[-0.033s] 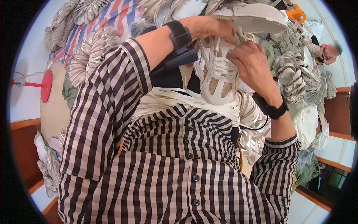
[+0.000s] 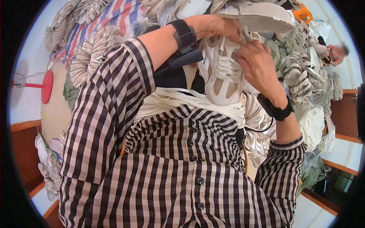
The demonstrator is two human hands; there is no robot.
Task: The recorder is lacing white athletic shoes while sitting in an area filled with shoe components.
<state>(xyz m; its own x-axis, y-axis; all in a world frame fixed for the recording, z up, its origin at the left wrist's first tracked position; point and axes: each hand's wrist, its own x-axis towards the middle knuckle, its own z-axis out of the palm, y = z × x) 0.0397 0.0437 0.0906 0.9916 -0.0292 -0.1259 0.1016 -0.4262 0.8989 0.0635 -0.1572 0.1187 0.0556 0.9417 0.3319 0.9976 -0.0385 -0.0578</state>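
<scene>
A white and beige sneaker upper (image 2: 222, 93) points its toe toward me, with a white shoelace (image 2: 228, 66) crossing its front in several rows. My left hand (image 2: 218, 28) reaches in from the left, its fingers closed at the top of the lacing near the collar. Against the right eyelet edge, my right hand (image 2: 258, 62) is closed too, thumb and fingertips pinched together close to the left fingers. Whether a lace end lies between the fingertips is hidden. Loose white laces (image 2: 182, 102) lie in a bunch across my lap, just below the toe.
Another pale shoe part (image 2: 262, 18) lies beyond my hands. Bundled shoe uppers (image 2: 298, 76) are heaped at right, more (image 2: 93, 57) at left beside a striped sheet (image 2: 114, 22). A red round-based stand (image 2: 47, 87) is at far left. Another person (image 2: 336, 53) is at far right.
Almost nothing differs. My right hand's fingertips have shifted very slightly to the right along the lacing.
</scene>
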